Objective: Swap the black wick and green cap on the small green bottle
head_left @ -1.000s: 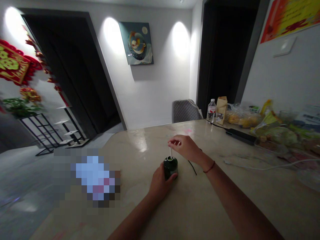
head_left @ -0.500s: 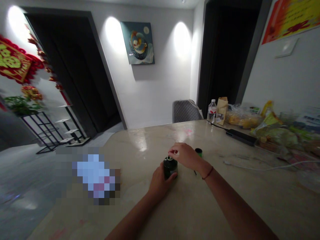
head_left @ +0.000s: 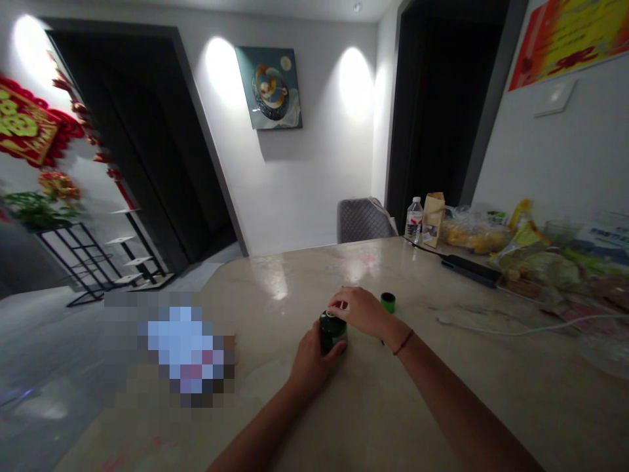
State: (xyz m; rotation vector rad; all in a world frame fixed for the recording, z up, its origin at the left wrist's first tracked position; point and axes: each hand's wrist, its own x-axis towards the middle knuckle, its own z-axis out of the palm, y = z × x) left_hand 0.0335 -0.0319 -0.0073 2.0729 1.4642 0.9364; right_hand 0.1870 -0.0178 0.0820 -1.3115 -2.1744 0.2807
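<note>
The left hand [head_left: 312, 364] has its fingers clamped around a dark green jar [head_left: 332, 333], which stands upright on the stone surface [head_left: 255, 328]. The right hand [head_left: 361, 311] is over the jar's top with its fingers pinched together, and a green cap [head_left: 388, 302] sits just beside that hand.

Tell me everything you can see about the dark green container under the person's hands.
The dark green container is short, round and glossy, and stands upright on the beige stone tabletop. Its top looks open, with a pale rim. The left hand wraps around its side, while the right hand reaches over its top. Its contents cannot be seen.
</note>
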